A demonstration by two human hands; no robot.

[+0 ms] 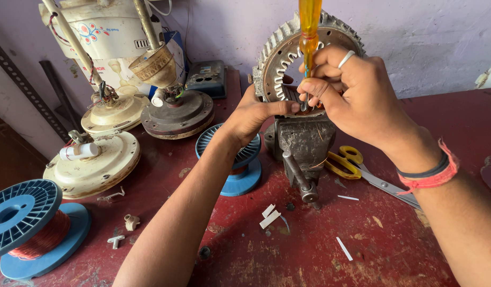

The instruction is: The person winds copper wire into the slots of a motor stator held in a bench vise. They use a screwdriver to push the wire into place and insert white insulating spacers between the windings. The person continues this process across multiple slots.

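Observation:
A ring-shaped toothed metal stator [280,45] stands upright, clamped in a grey bench vise [303,146]. My right hand [352,87] grips a screwdriver with a yellow handle [309,24], tip down at the stator's lower inner slots. My left hand [253,114] presses against the stator's lower left edge, thumb lying along the slots next to the screwdriver tip. A ring is on my right hand and red and black bands on that wrist.
On the red bench [309,250]: yellow-handled scissors [347,162] right of the vise, a blue wire spool [240,165] behind my left arm, another blue spool of copper wire [30,226] at left, several ceiling fan motor housings [94,162] at back left, white scraps [269,217].

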